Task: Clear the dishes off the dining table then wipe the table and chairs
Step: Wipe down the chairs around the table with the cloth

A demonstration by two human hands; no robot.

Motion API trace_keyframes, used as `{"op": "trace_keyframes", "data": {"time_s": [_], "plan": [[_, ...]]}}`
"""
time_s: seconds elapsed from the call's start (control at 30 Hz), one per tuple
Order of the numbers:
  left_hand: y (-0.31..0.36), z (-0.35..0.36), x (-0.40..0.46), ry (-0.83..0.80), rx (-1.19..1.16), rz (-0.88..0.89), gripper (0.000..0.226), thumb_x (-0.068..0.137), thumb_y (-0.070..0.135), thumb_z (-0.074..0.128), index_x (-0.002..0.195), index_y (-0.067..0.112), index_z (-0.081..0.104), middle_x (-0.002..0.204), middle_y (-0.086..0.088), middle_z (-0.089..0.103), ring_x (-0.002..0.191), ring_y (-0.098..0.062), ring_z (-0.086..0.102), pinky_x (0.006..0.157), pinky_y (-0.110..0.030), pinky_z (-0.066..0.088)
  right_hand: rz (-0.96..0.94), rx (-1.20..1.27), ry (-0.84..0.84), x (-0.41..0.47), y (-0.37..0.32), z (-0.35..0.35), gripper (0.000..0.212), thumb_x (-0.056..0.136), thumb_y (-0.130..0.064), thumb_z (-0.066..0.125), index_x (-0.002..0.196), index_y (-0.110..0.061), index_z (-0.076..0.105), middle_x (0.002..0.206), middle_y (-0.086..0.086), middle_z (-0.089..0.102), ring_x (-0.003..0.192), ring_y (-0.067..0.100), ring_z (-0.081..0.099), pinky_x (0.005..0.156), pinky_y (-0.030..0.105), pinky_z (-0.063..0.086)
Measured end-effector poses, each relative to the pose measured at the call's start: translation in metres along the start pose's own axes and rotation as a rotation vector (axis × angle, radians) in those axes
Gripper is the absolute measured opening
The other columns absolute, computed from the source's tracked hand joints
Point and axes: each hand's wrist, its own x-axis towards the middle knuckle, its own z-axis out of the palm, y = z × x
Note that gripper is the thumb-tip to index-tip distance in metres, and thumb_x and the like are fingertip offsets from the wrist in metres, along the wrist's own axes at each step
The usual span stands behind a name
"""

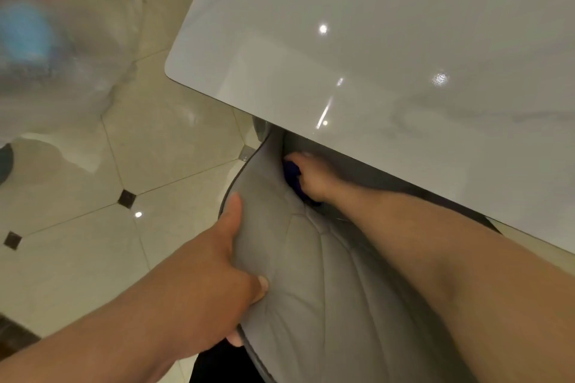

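A grey padded chair (326,289) stands tucked partly under the glossy pale dining table (389,40). My left hand (214,270) grips the chair's left edge, thumb up along the rim and fingers curled round the cushion. My right hand (314,177) reaches under the table's edge and holds a dark blue cloth (292,179) against the chair's inner side. Most of the cloth is hidden by the hand and the shadow under the table.
Beige floor tiles (77,258) with small dark inlays lie to the left. A blurred pale and blue shape (37,40) fills the upper left corner. A dark object (4,162) shows at the left edge.
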Motion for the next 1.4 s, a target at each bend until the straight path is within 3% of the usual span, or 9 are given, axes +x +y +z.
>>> {"op": "trace_keyframes", "data": {"time_s": [0.13, 0.27, 0.37, 0.5, 0.63, 0.83, 1.17, 1.3, 1.4], "plan": [[-0.003, 0.001, 0.003, -0.015, 0.020, -0.003, 0.110, 0.091, 0.017, 0.067, 0.148, 0.063, -0.014, 0.050, 0.006, 0.066, 0.042, -0.014, 0.062, 0.044, -0.022, 0.041, 0.073, -0.428, -0.414, -0.018, 0.034, -0.001, 0.053, 0.091, -0.013, 0.061, 0.138, -0.037, 0.055, 0.144, 0.003, 0.056, 0.124, 0.028, 0.057, 0.102, 0.034, 0.046], [-0.003, 0.000, 0.001, -0.028, 0.020, 0.007, 0.109, 0.091, 0.019, 0.066, 0.148, 0.063, -0.016, 0.061, -0.001, 0.072, 0.052, -0.018, 0.069, 0.049, -0.026, 0.045, 0.395, -0.740, -0.693, -0.027, 0.063, 0.012, 0.050, 0.106, -0.029, 0.044, 0.154, -0.018, 0.039, 0.160, 0.007, 0.035, 0.141, 0.028, 0.040, 0.116, 0.034, 0.028], [-0.001, -0.001, -0.001, -0.047, 0.024, 0.004, 0.109, 0.091, 0.019, 0.064, 0.146, 0.063, -0.019, 0.079, -0.004, 0.076, 0.058, -0.022, 0.073, 0.059, -0.030, 0.057, 0.314, -0.820, -0.630, -0.007, 0.077, 0.027, 0.057, 0.111, -0.036, 0.026, 0.158, -0.004, 0.027, 0.167, 0.012, 0.019, 0.149, 0.032, 0.026, 0.122, 0.039, 0.018], [-0.003, -0.002, 0.003, -0.054, 0.018, 0.019, 0.108, 0.091, 0.020, 0.064, 0.147, 0.061, -0.019, 0.097, -0.002, 0.075, 0.065, -0.025, 0.075, 0.075, -0.040, 0.062, 0.377, -0.262, -0.389, -0.016, 0.002, 0.000, 0.044, 0.108, -0.012, 0.037, 0.144, 0.013, 0.042, 0.155, 0.026, 0.039, 0.140, 0.037, 0.043, 0.114, 0.038, 0.033], [-0.002, -0.003, -0.001, -0.067, 0.026, 0.016, 0.107, 0.094, 0.017, 0.062, 0.149, 0.057, -0.020, 0.078, -0.006, 0.073, 0.053, -0.016, 0.068, 0.043, -0.019, 0.045, 0.222, 0.002, -0.161, -0.033, -0.064, -0.031, 0.035, 0.096, -0.005, 0.050, 0.129, -0.005, 0.062, 0.122, 0.017, 0.065, 0.106, 0.031, 0.063, 0.086, 0.034, 0.055], [0.002, -0.005, -0.005, -0.058, 0.015, 0.042, 0.109, 0.091, 0.009, 0.060, 0.152, 0.055, -0.017, 0.084, -0.015, 0.071, 0.049, -0.018, 0.066, 0.040, -0.020, 0.041, -0.128, 0.447, -0.035, -0.121, -0.104, -0.084, 0.052, 0.084, 0.006, 0.052, 0.114, -0.037, 0.052, 0.108, -0.002, 0.060, 0.085, 0.016, 0.061, 0.063, 0.026, 0.050], [0.000, 0.000, -0.001, 0.000, -0.019, 0.026, 0.106, 0.094, 0.010, 0.065, 0.154, 0.055, -0.010, 0.092, -0.009, 0.068, 0.049, -0.015, 0.064, 0.039, -0.017, 0.040, -0.017, -0.147, -0.044, -0.005, 0.011, -0.015, 0.036, 0.087, -0.007, 0.058, 0.120, -0.019, 0.058, 0.117, 0.013, 0.057, 0.106, 0.034, 0.058, 0.085, 0.036, 0.048], [-0.004, 0.000, 0.006, -0.004, -0.020, -0.002, 0.106, 0.094, 0.010, 0.065, 0.153, 0.057, -0.009, 0.110, -0.015, 0.067, 0.051, -0.018, 0.064, 0.039, -0.017, 0.038, -0.029, -0.304, -0.260, -0.014, 0.042, 0.011, 0.042, 0.093, -0.015, 0.061, 0.135, -0.022, 0.059, 0.139, 0.012, 0.055, 0.121, 0.032, 0.055, 0.098, 0.030, 0.042], [-0.004, 0.001, 0.005, -0.001, -0.055, -0.006, 0.104, 0.095, 0.008, 0.064, 0.154, 0.057, -0.007, 0.093, -0.015, 0.065, 0.046, -0.016, 0.060, 0.040, -0.019, 0.038, 0.198, -0.419, -0.485, -0.035, 0.049, -0.001, 0.039, 0.099, -0.023, 0.057, 0.138, -0.021, 0.060, 0.143, 0.009, 0.056, 0.124, 0.028, 0.057, 0.104, 0.029, 0.042]]}}
